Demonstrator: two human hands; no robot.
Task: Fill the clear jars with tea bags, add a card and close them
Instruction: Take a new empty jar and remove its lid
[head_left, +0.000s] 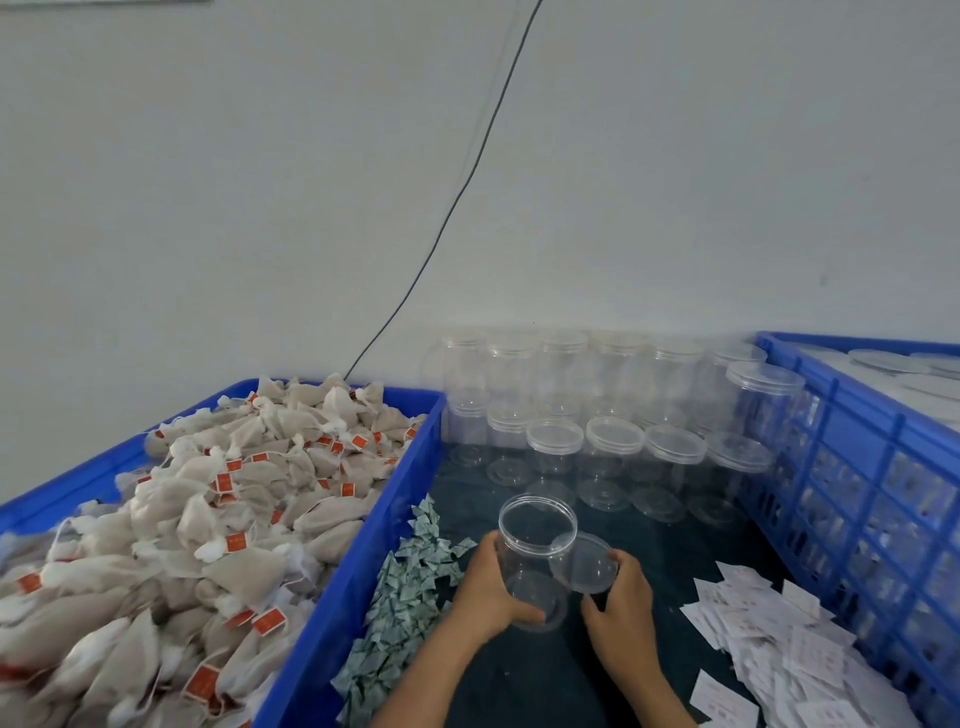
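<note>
— Where's the jar?

— On the bench, between the crate of tea bags (197, 519) and the cards (769, 639). My left hand (488, 587) wraps the jar (535, 551) low down; my right hand (621, 597) pinches its lid (584, 564), off and tilted beside the mouth.

— Tricky to handle?

— Light, thin, probably slick plastic. I'd grip the wall low and gently, the lid by its rim.
</note>
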